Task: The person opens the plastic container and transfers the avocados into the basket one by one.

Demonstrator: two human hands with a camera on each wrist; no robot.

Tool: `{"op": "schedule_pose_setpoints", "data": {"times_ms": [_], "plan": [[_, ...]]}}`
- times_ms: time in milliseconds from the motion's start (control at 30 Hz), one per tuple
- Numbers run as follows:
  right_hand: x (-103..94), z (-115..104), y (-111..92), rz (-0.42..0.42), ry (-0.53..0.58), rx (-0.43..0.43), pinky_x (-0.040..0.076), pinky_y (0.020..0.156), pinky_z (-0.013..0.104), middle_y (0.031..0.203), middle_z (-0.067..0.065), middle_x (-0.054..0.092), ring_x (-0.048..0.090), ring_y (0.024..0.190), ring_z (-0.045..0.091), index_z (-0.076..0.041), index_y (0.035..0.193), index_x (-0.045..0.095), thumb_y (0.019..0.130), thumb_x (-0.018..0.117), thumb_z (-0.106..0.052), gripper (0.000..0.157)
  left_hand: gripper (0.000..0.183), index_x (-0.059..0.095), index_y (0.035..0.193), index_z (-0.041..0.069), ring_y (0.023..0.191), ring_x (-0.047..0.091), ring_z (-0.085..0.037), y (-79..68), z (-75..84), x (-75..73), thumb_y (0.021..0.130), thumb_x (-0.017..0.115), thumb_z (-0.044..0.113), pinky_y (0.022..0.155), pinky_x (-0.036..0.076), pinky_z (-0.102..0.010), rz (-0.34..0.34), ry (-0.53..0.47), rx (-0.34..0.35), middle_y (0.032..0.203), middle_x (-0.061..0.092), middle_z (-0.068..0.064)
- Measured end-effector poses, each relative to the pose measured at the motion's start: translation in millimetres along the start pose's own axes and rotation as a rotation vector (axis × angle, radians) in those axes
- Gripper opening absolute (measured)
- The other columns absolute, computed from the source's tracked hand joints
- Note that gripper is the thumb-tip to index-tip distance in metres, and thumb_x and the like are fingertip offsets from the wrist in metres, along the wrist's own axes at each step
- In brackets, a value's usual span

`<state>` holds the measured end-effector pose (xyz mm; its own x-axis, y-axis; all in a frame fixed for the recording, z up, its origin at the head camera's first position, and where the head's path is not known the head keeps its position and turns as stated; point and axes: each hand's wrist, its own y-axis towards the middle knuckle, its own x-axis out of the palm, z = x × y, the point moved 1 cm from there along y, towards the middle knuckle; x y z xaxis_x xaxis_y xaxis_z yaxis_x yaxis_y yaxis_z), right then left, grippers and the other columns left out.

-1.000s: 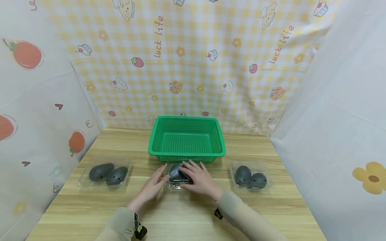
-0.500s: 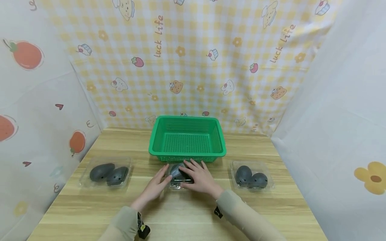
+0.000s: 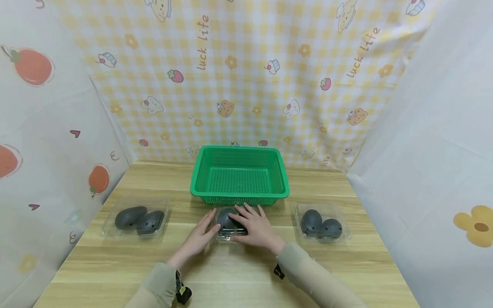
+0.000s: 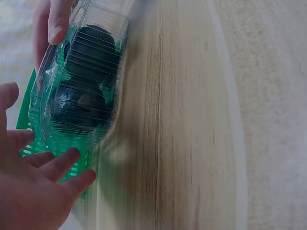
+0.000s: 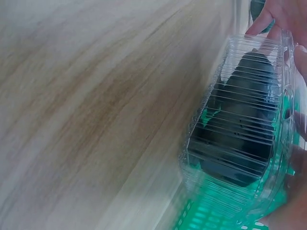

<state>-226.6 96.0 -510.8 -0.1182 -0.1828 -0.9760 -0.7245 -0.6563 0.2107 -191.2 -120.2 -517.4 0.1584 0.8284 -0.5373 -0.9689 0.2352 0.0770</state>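
A clear plastic clamshell box [image 3: 230, 238] stands in the middle of the table, just in front of the green basket [image 3: 239, 200]. Inside it are dark, smooth egg-shaped things [image 5: 249, 120], partly covered by my right hand in the head view. My left hand [image 3: 198, 236] is at the box's left end, fingers stretched out and spread. In the left wrist view its fingertips are right by the box's end wall. My right hand [image 3: 256, 226] lies over the right part of the lid, fingers spread flat and thumb toward the near rim.
Similar clear boxes stand at the left [image 3: 135, 233] and right [image 3: 322, 237], each holding two dark egg-shaped things with small dots. The basket holds nothing. A patterned cloth [image 3: 246, 94] hangs behind the wooden table [image 3: 239, 273], with white sheets along both sides.
My left hand has shifted slightly right, closer along the box's left end. The right hand stays over the lid. The head view has tilted a little.
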Motion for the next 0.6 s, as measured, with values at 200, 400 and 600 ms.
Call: {"op": "schedule_pose_setpoints", "data": {"times_ms": [200,400,600], "plan": [[-0.3,-2.7,-1.7,-0.002,-0.013,0.002,0.016,0.097,0.06,0.141,0.0,0.027,0.022,0.128,0.028,-0.032,0.136,0.031,0.07,0.047,-0.071,0.077,0.068,0.022,0.14,0.014,0.126,0.022,-0.036,-1.5,0.7,0.2,0.085,0.053,0.04,0.097,0.021,-0.057,-0.01,0.015,0.027,0.143,0.019,-0.014],[-2.1,-6.8,-3.5,0.017,-0.025,0.01,0.016,0.097,0.061,0.14,0.001,0.029,0.023,0.127,0.03,-0.031,0.135,0.034,0.069,0.045,-0.073,0.079,0.081,0.019,0.141,0.013,0.126,0.02,-0.037,-3.7,-0.6,1.1,0.078,0.064,0.037,0.097,0.021,-0.057,-0.026,0.035,0.06,0.142,0.017,-0.017],[-0.3,-10.3,-5.5,0.023,-0.037,0.021,0.011,0.098,0.06,0.14,0.001,0.029,0.024,0.127,0.03,-0.031,0.135,0.035,0.069,0.037,-0.076,0.08,0.092,0.016,0.142,0.013,0.125,0.021,-0.039,-6.6,-1.9,3.8,0.071,0.07,0.037,0.097,0.023,-0.056,-0.037,0.04,0.075,0.142,0.015,-0.019]]}}
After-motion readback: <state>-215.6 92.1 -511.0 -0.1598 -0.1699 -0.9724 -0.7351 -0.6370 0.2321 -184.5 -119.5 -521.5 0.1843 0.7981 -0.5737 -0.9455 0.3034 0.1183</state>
